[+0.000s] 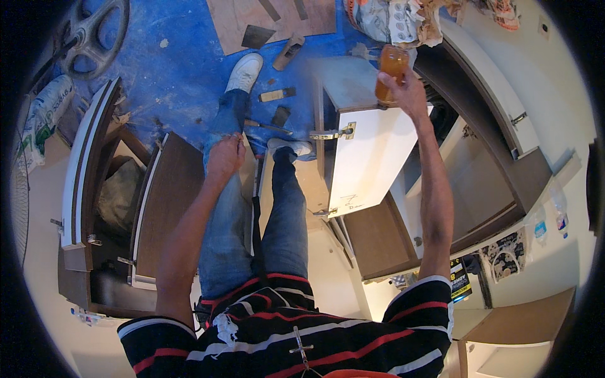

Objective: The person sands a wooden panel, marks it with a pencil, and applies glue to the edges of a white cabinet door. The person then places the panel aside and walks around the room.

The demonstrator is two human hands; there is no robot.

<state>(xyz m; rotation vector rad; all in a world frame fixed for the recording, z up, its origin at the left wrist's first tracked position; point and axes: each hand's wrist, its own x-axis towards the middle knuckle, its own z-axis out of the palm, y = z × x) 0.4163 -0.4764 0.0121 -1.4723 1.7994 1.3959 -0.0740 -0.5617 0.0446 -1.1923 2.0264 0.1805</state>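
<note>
My right hand (408, 94) is wrapped round a jar of amber-brown contents (393, 62), at the top edge of a small brown cabinet (353, 85). Whether the jar rests on that top or hangs just above it, I cannot tell. Below the jar is the cabinet's white door (372, 160), with metal hinges (334, 133) along its left side. My left hand (227, 156) is closed in front of my knee; anything inside its fingers is hidden. Just beyond it on the floor lies a thin tool with a handle (268, 126).
A wooden hand plane (289, 52), a wood-handled scraper (277, 94) and dark flat pieces (257, 36) lie ahead on the blue floor and board. Unfinished cabinet parts (165, 208) stand on the left. A long cabinet (491, 183) lines the right. Paper sacks (394, 22) sit at the back.
</note>
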